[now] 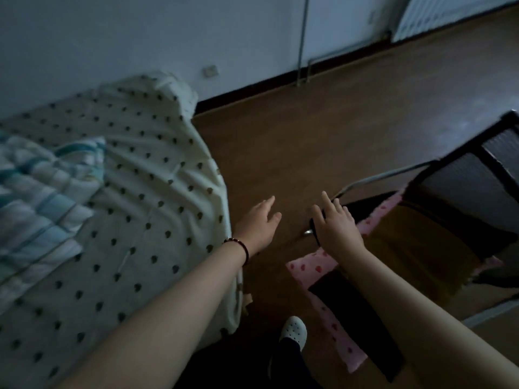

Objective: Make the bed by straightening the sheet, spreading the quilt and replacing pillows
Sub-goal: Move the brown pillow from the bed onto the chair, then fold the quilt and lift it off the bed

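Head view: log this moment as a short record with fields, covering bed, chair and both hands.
sheet: dotted sheet on the bed, wrinkled, edge hanging over the side
quilt: blue striped quilt bunched at the left
chair: black chair at the right, holding pink spotted fabric and a brown item
left hand: fingers straight, over the floor, holding nothing
right hand: fingers spread, reaching toward the chair
pillows on bed: none visible

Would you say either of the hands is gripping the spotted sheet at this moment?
No, the left hand and right hand are both open with fingers extended, over the floor beside the spotted sheet.
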Motion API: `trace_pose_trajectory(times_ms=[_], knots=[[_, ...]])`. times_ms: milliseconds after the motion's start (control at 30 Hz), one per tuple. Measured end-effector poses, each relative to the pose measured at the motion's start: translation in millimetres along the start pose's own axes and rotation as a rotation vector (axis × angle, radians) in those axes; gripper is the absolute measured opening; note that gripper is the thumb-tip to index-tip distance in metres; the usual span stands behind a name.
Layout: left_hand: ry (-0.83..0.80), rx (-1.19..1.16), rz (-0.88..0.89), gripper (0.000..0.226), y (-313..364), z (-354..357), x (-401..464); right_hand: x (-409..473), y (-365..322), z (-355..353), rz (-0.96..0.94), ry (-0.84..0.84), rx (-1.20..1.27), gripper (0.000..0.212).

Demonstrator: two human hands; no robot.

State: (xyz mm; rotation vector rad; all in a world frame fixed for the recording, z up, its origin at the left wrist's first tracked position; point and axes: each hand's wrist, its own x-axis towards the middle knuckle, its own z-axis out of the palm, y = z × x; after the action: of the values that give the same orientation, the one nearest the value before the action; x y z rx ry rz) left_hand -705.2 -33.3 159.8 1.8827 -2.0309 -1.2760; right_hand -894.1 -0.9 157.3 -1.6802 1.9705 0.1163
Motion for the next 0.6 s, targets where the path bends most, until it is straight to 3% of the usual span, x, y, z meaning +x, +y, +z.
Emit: trace_pose_trajectory(times_ms=[67, 167, 267, 367, 467, 601], knots=[[0.052, -0.022, -0.025, 0.056, -26.7, -26.2, -27.6, -6.6, -39.8, 8.2, -0.019, -0.042, 0.024, 0.058], [0.149, -0.089, -0.080, 0.056, -76.4, -68.5, -80.7, -33.5, -116.7, 21.9, -0.010, -0.021, 0.195, 0.061], [0.243, -0.100, -0.110, 0.056, -126.6, -105.7, -137.3, -70.2, -186.6, 39.2, -0.137, -0.015, 0.201, 0.063], [0.311, -0.105, -0.130, 0.057, -178.9, -137.8, -194.7, -101.3, -251.0, 61.4, -0.280, -0.012, 0.138, 0.082], [0.398, -0.119, -0.154, 0.057, -228.0, -169.5, -251.6, -140.9, -322.0, 82.2, -0.340, -0.004, 0.148, 0.068], [0.506, -0.116, -0.215, 0.057, -288.8, -209.9, -327.9, -185.7, -413.2, 117.0, -0.474, -0.022, 0.097, 0.070]])
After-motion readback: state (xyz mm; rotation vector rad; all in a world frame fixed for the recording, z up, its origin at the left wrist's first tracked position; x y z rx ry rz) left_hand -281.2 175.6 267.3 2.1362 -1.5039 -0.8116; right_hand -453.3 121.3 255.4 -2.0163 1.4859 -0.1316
